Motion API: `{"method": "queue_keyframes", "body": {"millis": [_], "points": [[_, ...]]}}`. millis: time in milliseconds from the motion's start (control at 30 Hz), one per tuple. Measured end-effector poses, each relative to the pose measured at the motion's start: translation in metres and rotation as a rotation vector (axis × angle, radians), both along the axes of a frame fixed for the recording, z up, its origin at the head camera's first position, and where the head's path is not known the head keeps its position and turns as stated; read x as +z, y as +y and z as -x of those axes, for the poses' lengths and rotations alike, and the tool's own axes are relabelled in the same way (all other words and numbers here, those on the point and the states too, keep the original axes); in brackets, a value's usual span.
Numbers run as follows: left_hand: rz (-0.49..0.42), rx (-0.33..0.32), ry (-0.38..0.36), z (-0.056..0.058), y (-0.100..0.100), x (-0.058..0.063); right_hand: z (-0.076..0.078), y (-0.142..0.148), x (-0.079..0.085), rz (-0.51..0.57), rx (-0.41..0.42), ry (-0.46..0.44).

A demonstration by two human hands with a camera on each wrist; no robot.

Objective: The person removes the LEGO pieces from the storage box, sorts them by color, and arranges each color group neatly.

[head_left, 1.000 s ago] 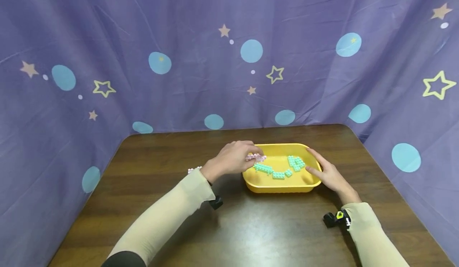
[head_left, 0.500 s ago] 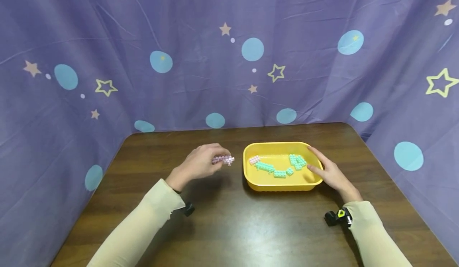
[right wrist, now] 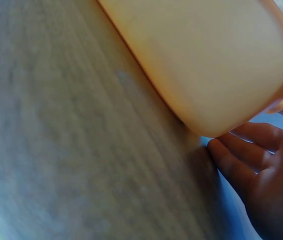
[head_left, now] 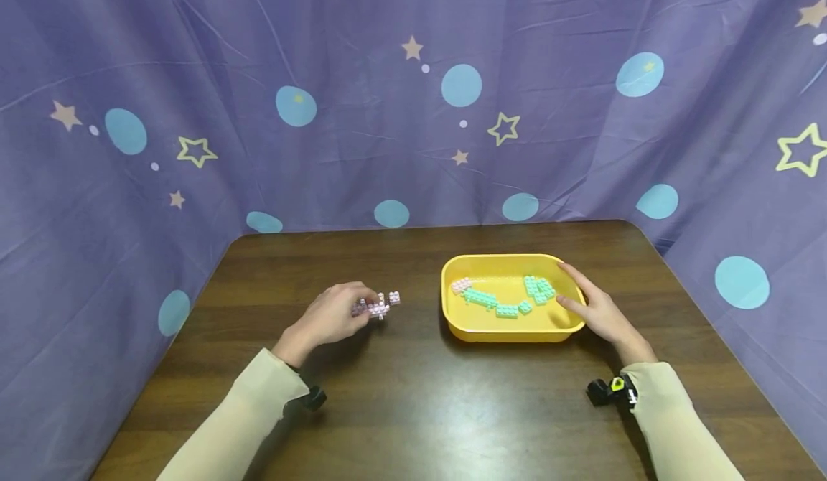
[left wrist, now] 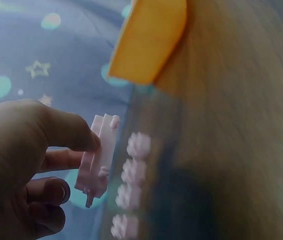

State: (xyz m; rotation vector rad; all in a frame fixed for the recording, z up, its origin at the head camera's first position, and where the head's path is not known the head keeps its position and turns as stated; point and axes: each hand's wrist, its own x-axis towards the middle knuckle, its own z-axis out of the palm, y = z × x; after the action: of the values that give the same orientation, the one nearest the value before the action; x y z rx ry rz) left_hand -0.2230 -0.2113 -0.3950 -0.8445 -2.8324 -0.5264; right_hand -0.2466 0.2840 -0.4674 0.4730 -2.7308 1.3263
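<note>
Leftward from the yellow tray (head_left: pixel 513 337), a pink piece (head_left: pixel 378 310) had been carried since the earlier frame; in the head view it was pinched by the left hand (head_left: pixel 332 314) near loose pink bricks (head_left: pixel 395 298). The tray's right rim was gripped by the right hand (head_left: pixel 599 314). From the left wrist, the piece was seen clamped beside the loose pink bricks, which were lined up in a row. From the right wrist, the tray's outer corner was seen touched by fingers.

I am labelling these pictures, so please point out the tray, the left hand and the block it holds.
Tray (head_left: pixel 507 289), head view: bare floor.
Left hand (head_left: pixel 330 314), head view: back of hand.
Block (left wrist: pixel 96 162), left wrist view: side, below the fingertip.
</note>
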Motion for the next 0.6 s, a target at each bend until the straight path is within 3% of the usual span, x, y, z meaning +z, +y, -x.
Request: {"method": "queue_keyframes", "body": {"millis": [300,600], "points": [[0.007,0.066,-0.059,-0.004,-0.027,-0.024,0.000,-0.001,0.002,-0.014,-0.012,-0.007],[0.008,0.095,-0.087,-0.002,-0.032,-0.031,0.000,-0.001,0.001,-0.007,-0.012,-0.015]]}}
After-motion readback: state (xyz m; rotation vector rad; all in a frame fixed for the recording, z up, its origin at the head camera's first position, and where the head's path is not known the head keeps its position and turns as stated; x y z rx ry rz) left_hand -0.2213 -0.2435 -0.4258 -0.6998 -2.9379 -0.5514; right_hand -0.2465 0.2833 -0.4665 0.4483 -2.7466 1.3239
